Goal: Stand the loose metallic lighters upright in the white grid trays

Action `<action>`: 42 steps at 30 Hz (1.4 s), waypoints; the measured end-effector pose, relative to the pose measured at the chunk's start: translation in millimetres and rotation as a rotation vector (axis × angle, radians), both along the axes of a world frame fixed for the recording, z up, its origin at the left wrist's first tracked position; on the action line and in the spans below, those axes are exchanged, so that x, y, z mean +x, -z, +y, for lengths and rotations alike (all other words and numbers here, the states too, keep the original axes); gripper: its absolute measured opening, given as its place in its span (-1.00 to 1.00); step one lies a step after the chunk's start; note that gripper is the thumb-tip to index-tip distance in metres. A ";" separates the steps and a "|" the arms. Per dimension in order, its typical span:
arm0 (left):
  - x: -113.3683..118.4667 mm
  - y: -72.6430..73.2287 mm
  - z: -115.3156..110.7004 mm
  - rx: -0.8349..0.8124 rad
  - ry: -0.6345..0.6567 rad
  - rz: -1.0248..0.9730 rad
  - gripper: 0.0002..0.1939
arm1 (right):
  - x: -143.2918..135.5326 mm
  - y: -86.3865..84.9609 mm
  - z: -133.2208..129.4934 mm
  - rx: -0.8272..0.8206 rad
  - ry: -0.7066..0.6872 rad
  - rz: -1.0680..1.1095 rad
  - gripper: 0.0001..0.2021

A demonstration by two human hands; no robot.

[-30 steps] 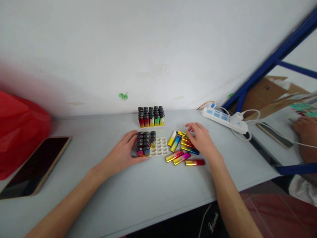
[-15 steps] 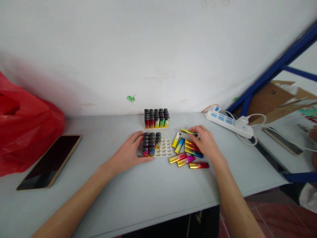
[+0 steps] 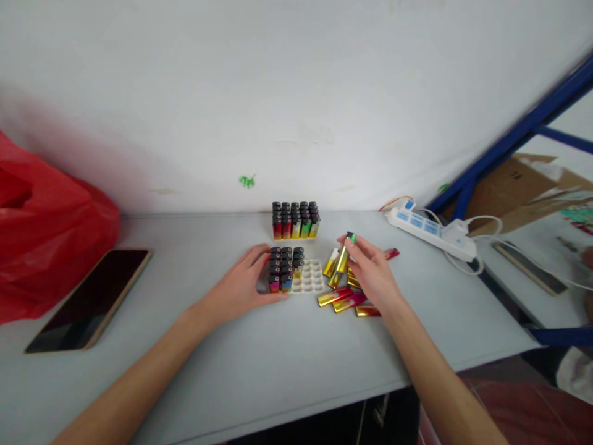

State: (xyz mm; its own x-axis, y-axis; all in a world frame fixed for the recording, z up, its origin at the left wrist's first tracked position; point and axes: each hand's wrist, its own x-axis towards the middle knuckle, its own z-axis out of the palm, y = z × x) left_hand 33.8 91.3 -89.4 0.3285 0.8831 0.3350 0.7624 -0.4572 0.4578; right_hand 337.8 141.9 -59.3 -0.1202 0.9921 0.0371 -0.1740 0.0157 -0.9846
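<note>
My left hand is wrapped around the left end of a white tray with round-cornered slots, thumb at the front and fingers behind. Black-topped lighters stand upright in the tray's left columns; slots on its right show bare. Between the thumb and fingers of my right hand is a green and yellow lighter, tilted with its dark top up, above the loose pile. Several shiny loose lighters in yellow, red and magenta lie right of the tray, some hidden under my right hand.
A full block of upright lighters stands by the wall. At right lies a white power strip with cables, near a blue metal frame. A phone and red plastic bag are at left.
My right hand has picked the green and yellow lighter off the table, turned it top-up and moved slightly left. A red lighter now shows beyond that hand. My left hand stays at the tray.
</note>
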 end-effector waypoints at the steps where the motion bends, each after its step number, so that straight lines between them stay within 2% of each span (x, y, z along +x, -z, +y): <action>1: 0.3 0.0 0.1 -0.001 0.002 0.003 -0.20 | -3.1 -0.4 -2.4 -0.017 -0.050 0.003 -0.47; 5: 1.7 -1.7 0.2 -0.006 0.014 0.008 -0.19 | -9.8 3.8 -9.6 -0.064 -0.191 -0.052 -0.46; 8: 2.6 -3.7 -0.5 -0.012 0.005 0.005 -0.20 | -10.8 10.1 -11.4 0.058 -0.139 -0.266 -0.49; 11: 2.7 -4.6 -1.1 -0.012 0.001 0.005 -0.21 | -12.3 13.2 -12.5 0.226 -0.077 -0.493 -0.41; 15: 1.5 -3.5 -0.5 -0.007 0.001 0.008 -0.19 | -15.6 10.1 -16.2 0.306 -0.065 -0.634 -0.31; 18: 0.9 -3.0 0.1 -0.008 0.005 0.009 -0.19 | -16.1 7.8 -18.0 0.352 -0.060 -0.712 -0.31; 26: 2.3 -6.6 -0.3 -0.017 0.002 0.010 -0.23 | -12.1 12.2 -12.4 0.392 0.006 -0.778 -0.53; 30: 2.1 -5.9 -0.2 -0.016 0.001 0.023 -0.20 | -12.7 11.8 -12.0 0.397 0.029 -0.771 -0.53; 36: 2.5 -4.5 -0.2 -0.015 0.004 0.014 -0.20 | -16.8 7.8 -15.5 0.409 0.044 -0.785 -0.44; 42: 2.4 -4.8 -1.3 -0.018 0.007 0.015 -0.19 | -15.8 7.8 -16.4 0.426 0.063 -0.796 -0.58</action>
